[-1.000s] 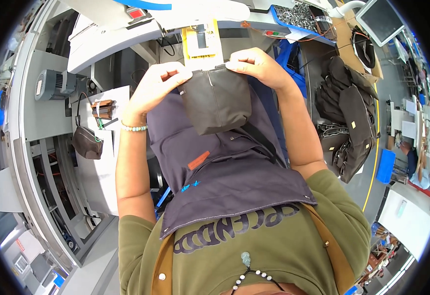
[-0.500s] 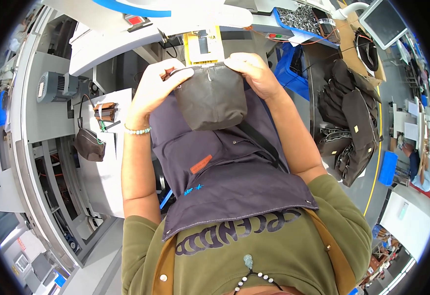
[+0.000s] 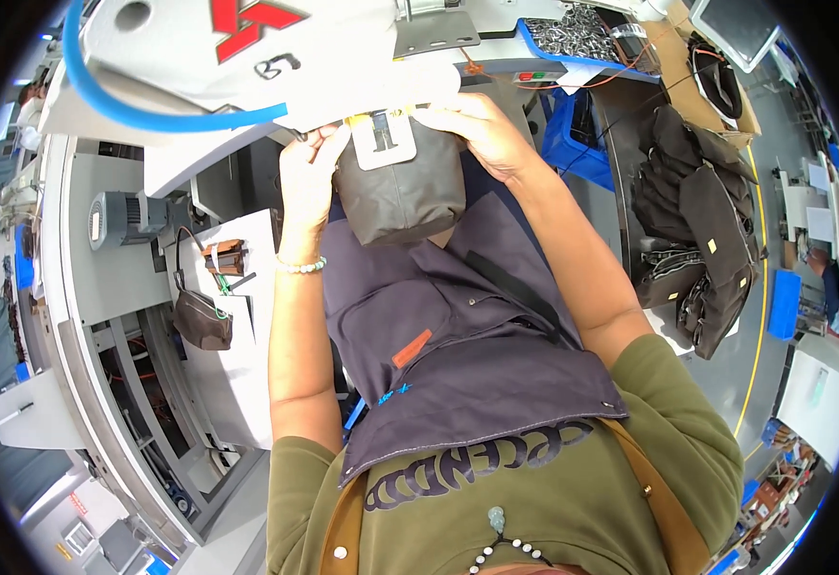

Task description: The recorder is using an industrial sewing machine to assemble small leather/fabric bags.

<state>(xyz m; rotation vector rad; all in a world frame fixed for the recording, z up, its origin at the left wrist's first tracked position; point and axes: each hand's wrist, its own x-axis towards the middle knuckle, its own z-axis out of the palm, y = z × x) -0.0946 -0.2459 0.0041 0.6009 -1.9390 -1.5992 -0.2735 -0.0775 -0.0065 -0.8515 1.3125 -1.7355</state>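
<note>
A dark grey-brown pouch hangs in front of me with its rounded bottom toward my apron. My left hand pinches its upper edge at the left corner, thumb against the rim. At the opposite corner my right hand is closed on the same edge, fingers stretched along it. Between the hands, a white metal plate of the machine overlaps the pouch's upper front. Part of the rim is hidden by the plate and the machine's white arm.
Dark bags are piled at the right, next to a blue crate. A blue tray of metal hardware stands on the machine table. At the left, a small dark pouch lies on a white board. A blue hose curves across the machine.
Both hands have carried the pouch up to the machine, so the plate now lies over its upper front. My view has shifted, showing more of the machine's top.
</note>
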